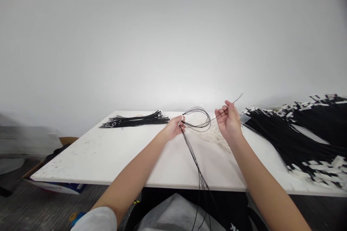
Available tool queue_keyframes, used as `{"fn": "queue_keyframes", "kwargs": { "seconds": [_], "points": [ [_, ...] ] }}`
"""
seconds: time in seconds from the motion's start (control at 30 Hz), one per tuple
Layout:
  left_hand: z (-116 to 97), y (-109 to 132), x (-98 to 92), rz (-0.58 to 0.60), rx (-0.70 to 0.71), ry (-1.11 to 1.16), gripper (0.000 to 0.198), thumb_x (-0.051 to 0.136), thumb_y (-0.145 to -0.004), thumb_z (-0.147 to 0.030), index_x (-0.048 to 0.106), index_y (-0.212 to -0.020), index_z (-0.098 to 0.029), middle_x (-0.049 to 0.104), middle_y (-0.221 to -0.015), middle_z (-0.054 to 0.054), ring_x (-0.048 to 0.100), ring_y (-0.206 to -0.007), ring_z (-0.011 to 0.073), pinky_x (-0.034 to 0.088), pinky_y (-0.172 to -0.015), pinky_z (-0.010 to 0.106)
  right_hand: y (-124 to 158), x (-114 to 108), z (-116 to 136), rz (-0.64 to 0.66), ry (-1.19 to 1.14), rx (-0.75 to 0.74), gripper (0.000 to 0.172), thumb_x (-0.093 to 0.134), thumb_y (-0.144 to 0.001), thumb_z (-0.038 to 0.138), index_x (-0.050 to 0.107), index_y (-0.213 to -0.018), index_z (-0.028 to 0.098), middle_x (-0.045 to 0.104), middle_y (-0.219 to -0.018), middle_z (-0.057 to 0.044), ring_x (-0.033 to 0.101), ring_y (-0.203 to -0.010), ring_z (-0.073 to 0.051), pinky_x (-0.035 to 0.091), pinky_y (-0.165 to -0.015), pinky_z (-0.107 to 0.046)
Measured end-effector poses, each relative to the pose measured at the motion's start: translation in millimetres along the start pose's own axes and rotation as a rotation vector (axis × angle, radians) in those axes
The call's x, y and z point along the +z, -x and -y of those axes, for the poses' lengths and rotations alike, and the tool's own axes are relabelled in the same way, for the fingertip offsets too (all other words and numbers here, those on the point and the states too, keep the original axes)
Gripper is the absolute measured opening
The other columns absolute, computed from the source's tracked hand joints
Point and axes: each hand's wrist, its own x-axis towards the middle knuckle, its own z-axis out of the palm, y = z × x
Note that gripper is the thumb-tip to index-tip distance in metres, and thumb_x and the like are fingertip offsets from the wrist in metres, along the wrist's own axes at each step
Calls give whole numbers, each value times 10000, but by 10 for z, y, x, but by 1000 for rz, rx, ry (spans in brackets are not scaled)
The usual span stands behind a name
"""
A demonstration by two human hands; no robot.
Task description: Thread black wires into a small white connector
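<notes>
My left hand (175,127) is closed on a small bunch of thin black cables (193,153). The cables form a loop to the right of that hand, and their loose ends hang down past the table's front edge. A small white piece shows at the fingers; its kind is unclear. To the right, my right hand (228,120) pinches a single thin black strand (238,98), whose pale tip sticks up beyond the fingers. From this hand the strand runs left toward the loop.
The white table (114,162) stands against a wall. A bundle of black cables (135,120) lies at its back left. Large piles of black cables with white ends (279,140) cover the right side. Small translucent pieces (210,133) lie behind the hands. A box (62,187) is below left.
</notes>
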Motion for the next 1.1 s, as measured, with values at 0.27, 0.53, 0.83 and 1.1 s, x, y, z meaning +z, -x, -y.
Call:
{"fn": "queue_keyframes", "kwargs": {
  "seconds": [0.27,0.53,0.83,1.1],
  "points": [
    [22,-17,-18,26,17,-58,214,583,-724,-360,487,-735,-169,304,-583,-52,366,-462,60,350,-491,207,161,67,-67,317,226,288,277,702,-642,351,646,-863,193,448,-561,58,312,-419,-22,234,-327,-145],
    [14,34,24,110,41,-121,245,584,-734,-398,490,-739,-172,326,-587,-46,391,-485,66,348,-500,193,237,44,-251,470,864,-62,171,624,-691,340,685,-738,188,576,-696,-18,477,-564,-95,351,-454,-213],
    [12,48,46,128,46,-138,233,572,-749,-399,503,-748,-176,323,-585,-45,375,-479,60,342,-499,183,255,40,-223,442,1052,-364,116,552,-689,224,654,-635,210,516,-596,5,459,-562,-105,348,-494,-229],
    [4,62,50,142,53,-192,245,564,-756,-413,520,-767,-173,315,-590,-46,372,-487,61,356,-513,193,276,60,-194,459,1125,-430,125,526,-663,158,618,-592,205,496,-577,16,417,-537,-96,331,-509,-233]
  ]
}}
